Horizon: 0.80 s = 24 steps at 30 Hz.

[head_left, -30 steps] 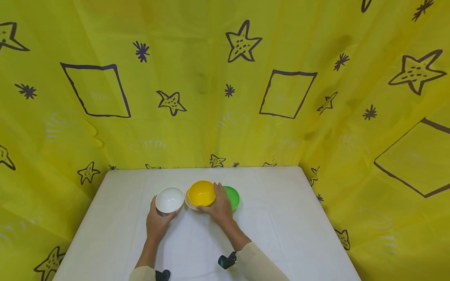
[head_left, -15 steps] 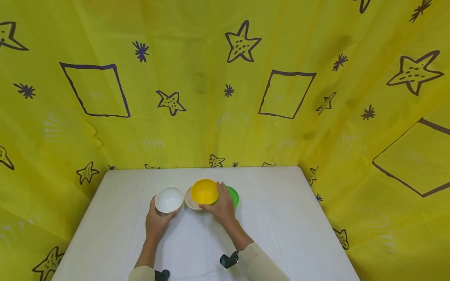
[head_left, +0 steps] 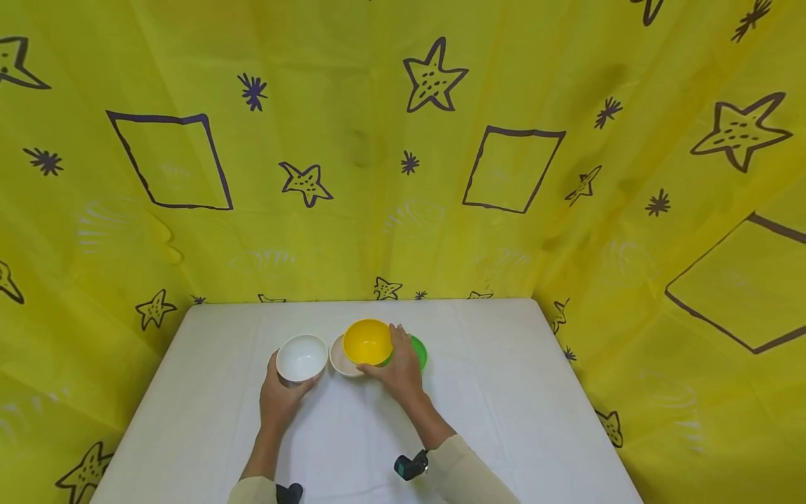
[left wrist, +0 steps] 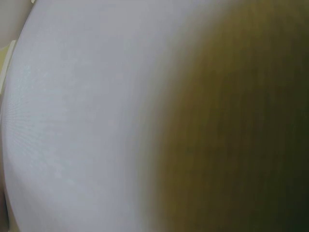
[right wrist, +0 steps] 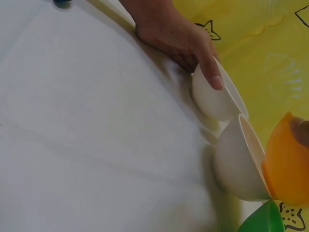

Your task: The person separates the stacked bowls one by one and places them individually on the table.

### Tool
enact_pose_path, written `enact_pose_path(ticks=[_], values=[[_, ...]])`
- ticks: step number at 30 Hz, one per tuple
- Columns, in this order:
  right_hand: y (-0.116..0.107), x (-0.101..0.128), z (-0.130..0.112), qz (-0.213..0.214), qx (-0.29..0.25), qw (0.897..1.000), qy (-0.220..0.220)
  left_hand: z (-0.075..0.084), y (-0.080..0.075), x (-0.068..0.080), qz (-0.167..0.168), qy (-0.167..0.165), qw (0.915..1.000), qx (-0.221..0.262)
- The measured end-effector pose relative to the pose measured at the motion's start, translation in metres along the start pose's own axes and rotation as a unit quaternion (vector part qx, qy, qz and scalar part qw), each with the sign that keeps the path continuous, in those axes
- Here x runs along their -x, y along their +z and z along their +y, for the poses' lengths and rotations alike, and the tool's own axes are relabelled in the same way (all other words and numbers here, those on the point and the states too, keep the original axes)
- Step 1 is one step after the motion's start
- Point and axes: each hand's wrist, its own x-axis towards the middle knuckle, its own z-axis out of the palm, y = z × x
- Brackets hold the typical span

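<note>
My left hand (head_left: 280, 400) grips a white bowl (head_left: 302, 358), thumb at its near side. A pale beige bowl (head_left: 342, 360) stands just right of it on the table. Over that bowl's right part my right hand (head_left: 401, 367) holds a yellow bowl (head_left: 367, 341), its thumb along the near rim. The green bowl (head_left: 420, 355) at the far right is partly hidden behind that hand. In the right wrist view the yellow bowl (right wrist: 287, 162) hangs tilted at the beige bowl's rim (right wrist: 251, 145). The left wrist view shows mainly blurred brown fabric (left wrist: 236, 125).
A white cloth (head_left: 504, 420) covers the table. Yellow curtains (head_left: 352, 140) with drawn stars and squares enclose its back and sides. A dark wrist camera (head_left: 409, 466) sits on the right forearm, another (head_left: 290, 493) on the left.
My right hand has carried the yellow bowl slightly right and away from me, uncovering more of the beige bowl and covering more of the green one. The left hand has hardly moved.
</note>
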Motion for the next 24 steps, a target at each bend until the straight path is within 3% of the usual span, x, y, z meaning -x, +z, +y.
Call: enact_pose_path(ticks=[24], values=[[-0.021, -0.002, 0.014, 0.026, 0.023, 0.999, 0.035, 0.001, -0.003, 0.002, 0.002, 0.012, 0.9999, 0.009]])
